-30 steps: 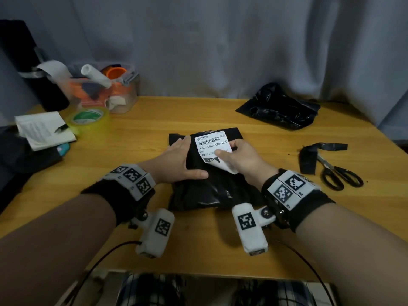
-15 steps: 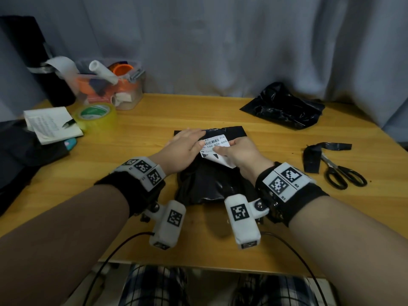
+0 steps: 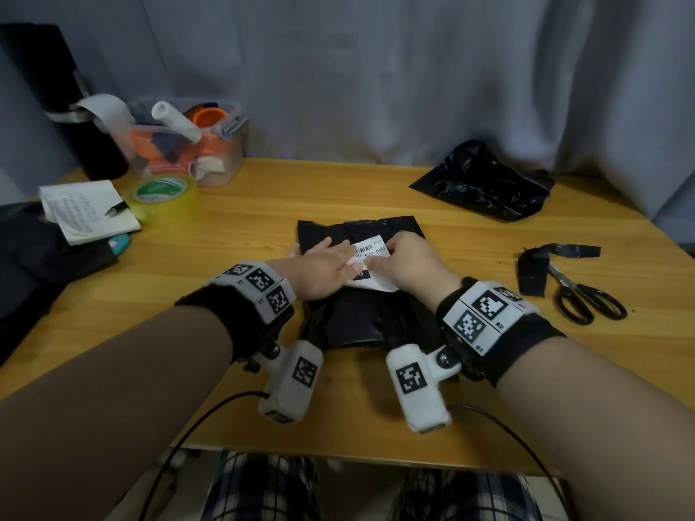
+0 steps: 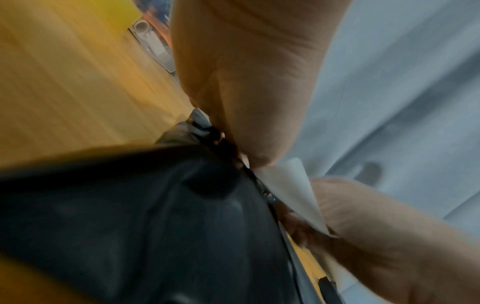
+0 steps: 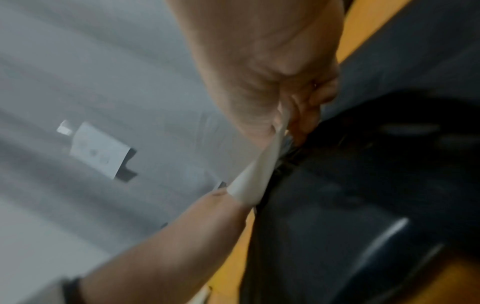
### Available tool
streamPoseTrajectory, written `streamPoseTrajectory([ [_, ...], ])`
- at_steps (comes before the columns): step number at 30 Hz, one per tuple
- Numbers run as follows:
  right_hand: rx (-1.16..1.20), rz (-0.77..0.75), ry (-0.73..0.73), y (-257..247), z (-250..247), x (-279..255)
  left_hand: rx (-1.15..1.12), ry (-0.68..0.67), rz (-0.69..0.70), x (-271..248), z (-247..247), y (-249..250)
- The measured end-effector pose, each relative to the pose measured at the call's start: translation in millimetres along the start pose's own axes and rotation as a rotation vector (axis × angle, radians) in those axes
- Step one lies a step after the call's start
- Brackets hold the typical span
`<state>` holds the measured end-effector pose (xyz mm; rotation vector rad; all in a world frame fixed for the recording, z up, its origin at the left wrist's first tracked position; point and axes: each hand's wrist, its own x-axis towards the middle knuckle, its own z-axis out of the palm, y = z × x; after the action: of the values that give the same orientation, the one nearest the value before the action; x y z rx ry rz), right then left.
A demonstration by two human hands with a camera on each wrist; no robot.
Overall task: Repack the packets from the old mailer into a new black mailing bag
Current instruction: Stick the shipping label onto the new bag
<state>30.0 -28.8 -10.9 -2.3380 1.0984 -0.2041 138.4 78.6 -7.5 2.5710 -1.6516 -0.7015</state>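
On the wooden table (image 3: 263, 204), the left hand (image 3: 319, 270) is now lying flat across the black mailing bag (image 3: 368, 317), having slid further over the label (image 3: 370, 250). The right hand (image 3: 404, 265) is pinching that label. The clear bin (image 3: 222, 159) is holding rolls and oddments.

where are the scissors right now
In the head view the scissors lie flat on the wooden table at its right edge, beside a strip of black tape and right of the right hand.

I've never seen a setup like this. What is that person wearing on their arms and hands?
The hands are bare: left hand, right hand. Each wrist has a black band topped by white plates printed with black square codes. Under each wrist hangs a white camera pod with its own code, and a thin black cable trails from it.
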Motion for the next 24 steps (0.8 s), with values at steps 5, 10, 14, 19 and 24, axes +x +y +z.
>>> streamPoseTrajectory([
  [5, -0.316, -0.455, -0.088, -2, -17, -1, 0.036, 0.02, -0.032, 1, 7, 2],
  [10, -0.299, -0.288, -0.439, -1, 7, 6, 0.122, 0.021, -0.048, 1, 11, 3],
  [14, -0.338, -0.185, -0.437, 17, 3, 7, 0.13, 0.03, -0.058, 1, 15, -2],
  [19, -0.426, -0.137, -0.452, 23, -22, 9, 0.207, -0.002, -0.104, -3, 1, -7],
  [24, -0.105, -0.284, -0.464, -4, -14, 4, 0.093, 0.07, 0.097, 2, -2, -1],
])
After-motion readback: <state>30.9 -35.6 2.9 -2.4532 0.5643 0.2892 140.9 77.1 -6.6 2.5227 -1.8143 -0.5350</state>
